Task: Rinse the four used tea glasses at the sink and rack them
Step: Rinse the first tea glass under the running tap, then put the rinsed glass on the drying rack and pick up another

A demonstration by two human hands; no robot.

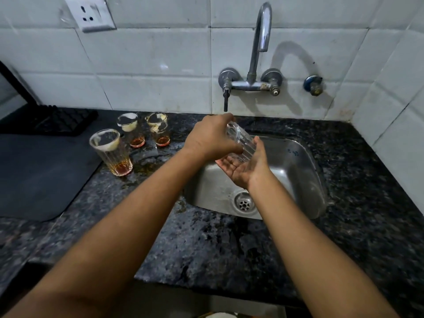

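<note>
Partly hidden by the gripping left hand point(210, 136), a tilted glass point(242, 141) rests on the flat-fingered right hand point(244, 167).

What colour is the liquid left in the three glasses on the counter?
Amber-orange dregs at the bottom of each glass, seen in the head view.

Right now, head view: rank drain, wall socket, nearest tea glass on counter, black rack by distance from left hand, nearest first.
From the left hand:
1. Tea glass, on the counter to its left, front of the three.
2. Drain, in the sink bowl, below and to its right; close to the glass in distance, so 1 and 2 could swap.
3. Black rack, far left counter.
4. Wall socket, upper left wall.
</note>
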